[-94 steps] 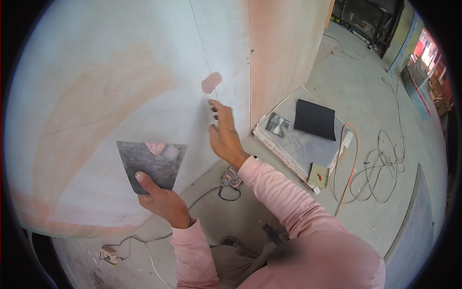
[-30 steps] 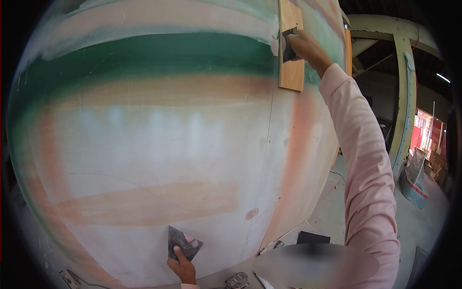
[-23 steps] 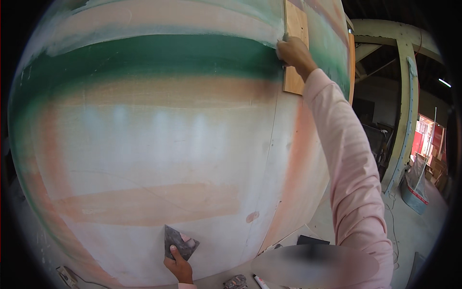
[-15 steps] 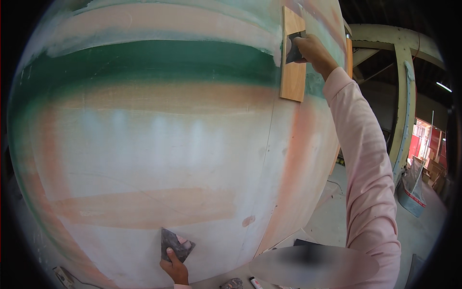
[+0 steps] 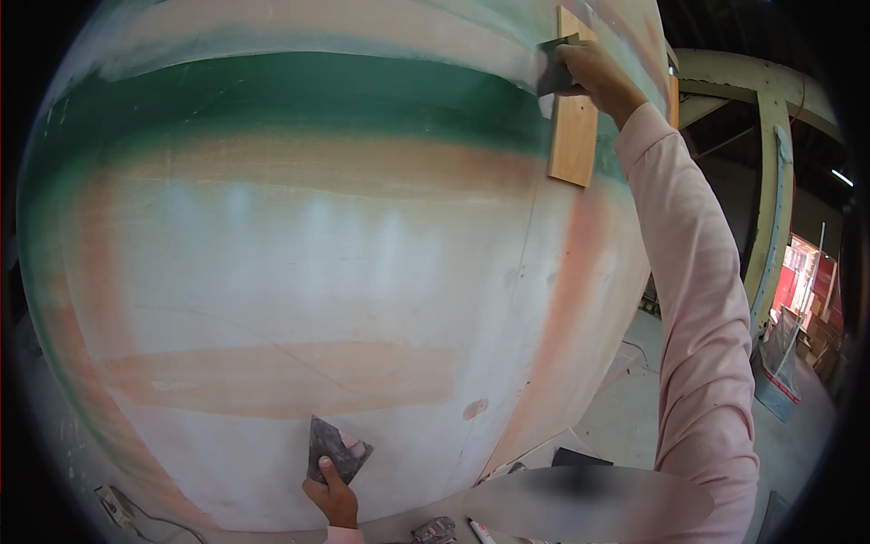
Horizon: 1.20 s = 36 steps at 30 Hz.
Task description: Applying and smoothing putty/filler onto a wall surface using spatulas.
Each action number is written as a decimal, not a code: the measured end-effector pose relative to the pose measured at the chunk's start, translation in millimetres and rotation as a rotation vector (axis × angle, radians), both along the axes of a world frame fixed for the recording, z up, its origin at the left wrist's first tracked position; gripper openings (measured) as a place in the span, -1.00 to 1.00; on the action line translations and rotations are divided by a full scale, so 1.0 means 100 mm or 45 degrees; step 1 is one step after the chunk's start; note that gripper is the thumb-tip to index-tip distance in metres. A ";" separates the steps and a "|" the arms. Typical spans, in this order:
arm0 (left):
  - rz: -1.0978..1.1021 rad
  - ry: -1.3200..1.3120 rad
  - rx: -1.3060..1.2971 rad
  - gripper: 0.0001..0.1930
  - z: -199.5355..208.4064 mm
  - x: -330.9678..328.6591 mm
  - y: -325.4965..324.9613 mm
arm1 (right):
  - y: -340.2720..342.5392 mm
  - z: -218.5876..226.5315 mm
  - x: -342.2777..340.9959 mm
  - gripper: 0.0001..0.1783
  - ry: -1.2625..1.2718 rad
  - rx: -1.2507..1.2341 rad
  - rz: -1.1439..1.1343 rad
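My right hand (image 5: 603, 77) is raised at the upper right, its fingers closed round a dark, flat putty spreader (image 5: 551, 69). The spreader's blade reaches past the left edge of an upright wooden board (image 5: 573, 140), which lies against a large curved panel (image 5: 308, 290). Low in front of the panel, my left hand (image 5: 333, 494) grips a second dark spreader (image 5: 328, 444), thumb on its face. A small pinkish patch of putty (image 5: 350, 440) sits on that blade. Beside the right spreader, the panel has a pale smoothed band above a green stripe (image 5: 299, 95).
Below the panel lie a marker-like tube (image 5: 480, 531), a dark lumpy object (image 5: 433, 529) and a black flat piece (image 5: 580, 457). A power socket with a cord (image 5: 115, 506) is at the lower left. On the right stand a metal post (image 5: 770, 199) and a grey bucket (image 5: 778, 390).
My right hand has moved the spreader up and left relative to the board, so its blade now passes the board's edge. The left hand keeps its spreader low; the view has shifted slightly.
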<state>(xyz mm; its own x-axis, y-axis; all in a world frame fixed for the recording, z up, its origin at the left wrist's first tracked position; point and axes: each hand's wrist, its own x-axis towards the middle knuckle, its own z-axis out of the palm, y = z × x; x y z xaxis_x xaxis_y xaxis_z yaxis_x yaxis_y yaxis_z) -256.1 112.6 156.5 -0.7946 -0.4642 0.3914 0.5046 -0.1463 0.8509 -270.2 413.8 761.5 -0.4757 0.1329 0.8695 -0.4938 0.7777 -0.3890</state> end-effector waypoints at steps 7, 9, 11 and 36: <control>0.008 0.032 0.025 -0.51 0.01 -0.02 0.05 | 0.33 0.06 0.01 -0.71 -0.060 0.111 -0.288; 0.014 0.036 0.026 -0.50 0.00 -0.02 0.07 | 0.41 0.02 -0.10 -0.71 -0.033 -0.016 -0.287; 0.031 0.031 0.024 -0.50 -0.02 -0.02 0.05 | 0.33 -0.01 -0.17 -0.71 0.003 -0.026 -0.283; 0.056 -0.025 -0.065 -0.44 -0.01 0.00 0.03 | 0.23 -0.72 -0.07 -0.64 -0.081 0.036 -0.308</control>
<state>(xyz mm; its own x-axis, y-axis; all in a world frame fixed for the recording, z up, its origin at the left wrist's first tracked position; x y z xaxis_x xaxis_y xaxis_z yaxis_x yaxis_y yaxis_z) -256.6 115.7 155.2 -0.7818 -0.4786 0.3997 0.4925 -0.0808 0.8665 -277.4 436.5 689.2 -0.4873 0.2253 0.8437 -0.2672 0.8813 -0.3897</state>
